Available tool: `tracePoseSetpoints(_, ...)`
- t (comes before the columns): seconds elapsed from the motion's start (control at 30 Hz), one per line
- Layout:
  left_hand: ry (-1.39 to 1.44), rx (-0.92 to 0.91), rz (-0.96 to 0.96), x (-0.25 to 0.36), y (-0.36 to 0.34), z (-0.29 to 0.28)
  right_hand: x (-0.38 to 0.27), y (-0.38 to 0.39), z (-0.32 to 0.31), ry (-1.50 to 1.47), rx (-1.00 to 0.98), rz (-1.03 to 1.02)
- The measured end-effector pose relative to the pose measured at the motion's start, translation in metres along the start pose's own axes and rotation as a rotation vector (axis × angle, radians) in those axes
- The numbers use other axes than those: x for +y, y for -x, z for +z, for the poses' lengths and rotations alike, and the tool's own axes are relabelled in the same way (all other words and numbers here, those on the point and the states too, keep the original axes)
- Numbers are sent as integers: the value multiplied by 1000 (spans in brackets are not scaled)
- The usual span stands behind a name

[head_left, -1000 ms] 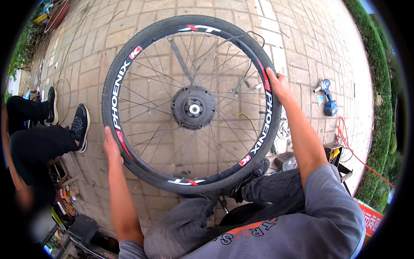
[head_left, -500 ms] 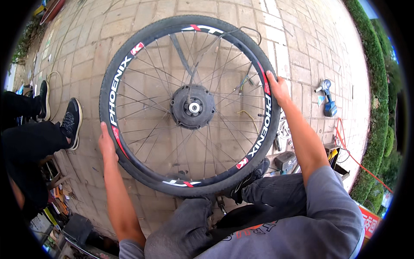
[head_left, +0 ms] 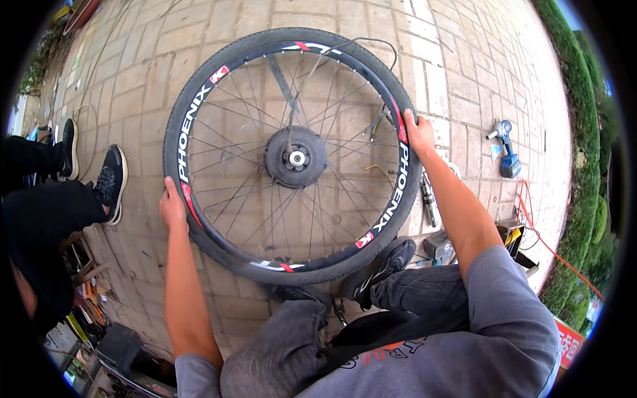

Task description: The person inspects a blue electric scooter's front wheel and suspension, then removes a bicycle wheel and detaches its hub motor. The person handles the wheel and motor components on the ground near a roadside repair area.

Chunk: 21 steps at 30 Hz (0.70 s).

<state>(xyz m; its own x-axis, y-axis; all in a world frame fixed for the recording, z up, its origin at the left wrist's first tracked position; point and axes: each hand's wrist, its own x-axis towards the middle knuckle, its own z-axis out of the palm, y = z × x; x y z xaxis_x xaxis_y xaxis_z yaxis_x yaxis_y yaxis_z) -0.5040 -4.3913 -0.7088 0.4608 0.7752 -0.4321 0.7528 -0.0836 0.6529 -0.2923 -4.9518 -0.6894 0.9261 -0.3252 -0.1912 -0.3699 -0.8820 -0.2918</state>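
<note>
Between my two arms lies a bicycle wheel (head_left: pixel 292 273), broadside to me, with a black tyre, a black rim with red and white markings, thin spokes and a large dark hub motor (head_left: pixel 295 159) at its centre. My left hand (head_left: pixel 174 207) grips the tyre at its left side, thumb over the sidewall. On the opposite side my right hand (head_left: pixel 420 134) clasps the tyre, thumb toward the rim. The fingers of both hands are mostly hidden under the tyre. From the hub a dark cable (head_left: pixel 305 85) runs up past the rim and loops beyond the tyre at the upper right.
A blue cordless power tool (head_left: pixel 507 154) lies on the paving (head_left: pixel 458 73) at right. Silver and dark tools (head_left: pixel 430 202) are by my right forearm, near an orange cord (head_left: pixel 551 249). A seated person's shoes (head_left: pixel 111 182) are at left, above assorted tools (head_left: pixel 93 298).
The wheel looks slightly smaller, its lower edge farther from my knees, so it has moved lower and away. Both hands went with it, still gripping; my shoes show more.
</note>
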Motion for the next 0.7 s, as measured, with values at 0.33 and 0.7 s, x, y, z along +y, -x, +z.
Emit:
tracePoseSetpoints(0.33, -242, 93, -3, -2, -1, -1, 7, -4, 8, -18, -52, 23)
tracePoseSetpoints(0.7, 112, -135, -8, -8, 5, -14, -24, -5, -7, -211, -36, -51)
